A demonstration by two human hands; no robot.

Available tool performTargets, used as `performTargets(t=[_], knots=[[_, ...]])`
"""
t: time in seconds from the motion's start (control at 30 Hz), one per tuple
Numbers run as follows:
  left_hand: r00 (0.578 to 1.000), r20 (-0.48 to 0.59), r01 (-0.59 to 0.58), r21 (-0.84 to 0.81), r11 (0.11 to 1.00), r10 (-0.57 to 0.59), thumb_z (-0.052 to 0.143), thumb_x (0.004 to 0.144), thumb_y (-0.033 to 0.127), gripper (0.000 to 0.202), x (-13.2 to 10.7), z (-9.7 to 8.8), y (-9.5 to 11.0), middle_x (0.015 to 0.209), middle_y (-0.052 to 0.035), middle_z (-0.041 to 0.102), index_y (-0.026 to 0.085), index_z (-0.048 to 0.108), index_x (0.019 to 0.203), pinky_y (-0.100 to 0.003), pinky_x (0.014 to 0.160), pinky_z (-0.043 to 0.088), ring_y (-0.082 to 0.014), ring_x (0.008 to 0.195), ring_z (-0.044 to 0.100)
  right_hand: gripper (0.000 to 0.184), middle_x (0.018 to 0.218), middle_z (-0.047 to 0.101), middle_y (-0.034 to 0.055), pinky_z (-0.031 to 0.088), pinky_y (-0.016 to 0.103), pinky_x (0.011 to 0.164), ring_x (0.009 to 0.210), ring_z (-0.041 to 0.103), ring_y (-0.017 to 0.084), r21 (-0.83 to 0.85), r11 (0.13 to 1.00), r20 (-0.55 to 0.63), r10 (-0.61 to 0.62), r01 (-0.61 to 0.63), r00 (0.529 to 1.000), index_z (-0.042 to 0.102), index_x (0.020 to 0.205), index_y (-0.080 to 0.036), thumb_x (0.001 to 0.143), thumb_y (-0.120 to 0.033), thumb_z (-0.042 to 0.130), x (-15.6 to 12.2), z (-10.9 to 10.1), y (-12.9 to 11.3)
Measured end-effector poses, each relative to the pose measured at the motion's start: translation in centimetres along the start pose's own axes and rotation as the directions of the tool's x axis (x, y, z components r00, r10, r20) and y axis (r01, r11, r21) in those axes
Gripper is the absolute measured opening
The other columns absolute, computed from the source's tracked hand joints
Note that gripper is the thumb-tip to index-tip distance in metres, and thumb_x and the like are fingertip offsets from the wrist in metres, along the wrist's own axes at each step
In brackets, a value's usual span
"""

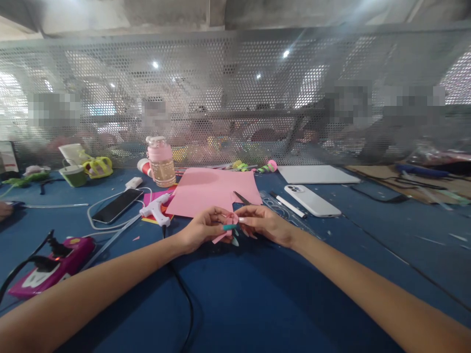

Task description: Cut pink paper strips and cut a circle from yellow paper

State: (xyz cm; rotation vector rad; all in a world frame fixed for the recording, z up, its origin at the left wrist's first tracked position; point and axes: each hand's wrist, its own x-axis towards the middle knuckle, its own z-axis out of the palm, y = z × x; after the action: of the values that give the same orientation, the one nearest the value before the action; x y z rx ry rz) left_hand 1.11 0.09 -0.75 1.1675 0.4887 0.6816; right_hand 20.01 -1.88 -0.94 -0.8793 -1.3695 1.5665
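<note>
Both my hands meet just in front of a pink paper sheet (213, 186) on the blue table. My left hand (204, 228) pinches a curled pink paper strip (222, 237), whose loose end hangs down to the left. My right hand (267, 223) has its fingertips closed on the looped upper part of the same strip. Long teal and white nails show at the fingertips and cover part of the loop. Just behind my right hand, the dark blade of a pair of scissors (241, 197) rests on the pink sheet; its handles are hidden.
A white glue gun (156, 210) lies left, its cord running toward me. Beyond are a black phone (118, 205), a drink bottle (162, 164) and a magenta power strip (55, 267). A marker (289, 204) and white phone (312, 200) lie right. A perforated metal screen (235, 98) closes the back.
</note>
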Motion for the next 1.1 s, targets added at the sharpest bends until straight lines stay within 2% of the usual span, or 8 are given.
performTargets(t=[0.17, 0.3, 0.43, 0.67, 0.93, 1.1], knots=[[0.999, 0.048, 0.021, 0.014, 1.0, -0.022, 0.074, 0.06, 0.015, 0.035, 0.1, -0.2, -0.1, 0.074, -0.0005, 0.061, 0.013, 0.056, 0.091, -0.027, 0.06, 0.053, -0.0127, 0.061, 0.063, 0.037, 0.05, 0.055, -0.0038, 0.031, 0.019, 0.038, 0.041, 0.045, 0.006, -0.092, 0.996, 0.001, -0.006, 0.006, 1.0, 0.064, 0.075, -0.013, 0.053, -0.039, 0.077, 0.3, -0.6, 0.1], [0.994, 0.082, 0.068, 0.007, 0.998, -0.068, 0.075, 0.059, 0.013, 0.037, 0.1, -0.2, 0.0, 0.073, -0.0008, 0.062, 0.012, 0.056, 0.091, -0.027, 0.057, 0.053, -0.0131, 0.059, 0.063, 0.037, 0.05, 0.056, -0.0037, 0.032, 0.018, 0.037, 0.041, 0.045, 0.005, -0.169, 0.984, 0.0, 0.064, -0.064, 0.998, 0.066, 0.072, -0.012, 0.049, -0.039, 0.078, 0.1, -0.9, -0.6], [0.987, 0.094, 0.129, 0.028, 0.991, -0.131, 0.076, 0.057, 0.014, 0.041, 0.1, -0.2, 0.2, 0.071, -0.0005, 0.063, 0.012, 0.054, 0.092, -0.026, 0.054, 0.052, -0.0135, 0.055, 0.063, 0.033, 0.054, 0.058, -0.0019, 0.038, 0.018, 0.04, 0.044, 0.049, 0.006, -0.226, 0.967, 0.041, 0.134, -0.121, 0.99, 0.068, 0.071, -0.013, 0.052, -0.039, 0.077, -0.1, -1.3, -1.2], [0.965, 0.144, 0.206, 0.094, 0.974, -0.218, 0.078, 0.055, 0.02, 0.049, 0.2, -0.6, 0.3, 0.066, -0.0014, 0.064, 0.012, 0.051, 0.095, -0.024, 0.049, 0.048, -0.0156, 0.053, 0.064, 0.025, 0.063, 0.063, 0.0016, 0.042, 0.017, 0.043, 0.051, 0.051, 0.007, -0.313, 0.941, 0.068, 0.156, -0.127, 0.985, 0.071, 0.074, -0.013, 0.055, -0.03, 0.076, -0.2, -1.3, -1.2], [0.962, 0.169, 0.201, 0.094, 0.975, -0.215, 0.077, 0.057, 0.02, 0.047, 0.3, -0.7, 0.1, 0.066, -0.0016, 0.065, 0.013, 0.05, 0.095, -0.025, 0.051, 0.049, -0.0166, 0.055, 0.064, 0.021, 0.065, 0.066, 0.0025, 0.043, 0.017, 0.045, 0.054, 0.052, 0.008, -0.29, 0.946, 0.038, 0.165, -0.147, 0.986, 0.071, 0.073, -0.014, 0.055, -0.025, 0.074, -0.3, -1.3, -1.2], [0.972, 0.141, 0.175, 0.119, 0.977, -0.191, 0.077, 0.057, 0.022, 0.045, 0.2, -0.4, 0.2, 0.066, -0.0005, 0.064, 0.013, 0.051, 0.093, -0.025, 0.054, 0.05, -0.0154, 0.057, 0.064, 0.024, 0.071, 0.067, 0.0051, 0.043, 0.017, 0.046, 0.059, 0.055, 0.01, -0.272, 0.948, 0.027, 0.181, -0.167, 0.983, 0.072, 0.075, -0.013, 0.054, -0.025, 0.074, -0.4, -1.3, -1.3]])
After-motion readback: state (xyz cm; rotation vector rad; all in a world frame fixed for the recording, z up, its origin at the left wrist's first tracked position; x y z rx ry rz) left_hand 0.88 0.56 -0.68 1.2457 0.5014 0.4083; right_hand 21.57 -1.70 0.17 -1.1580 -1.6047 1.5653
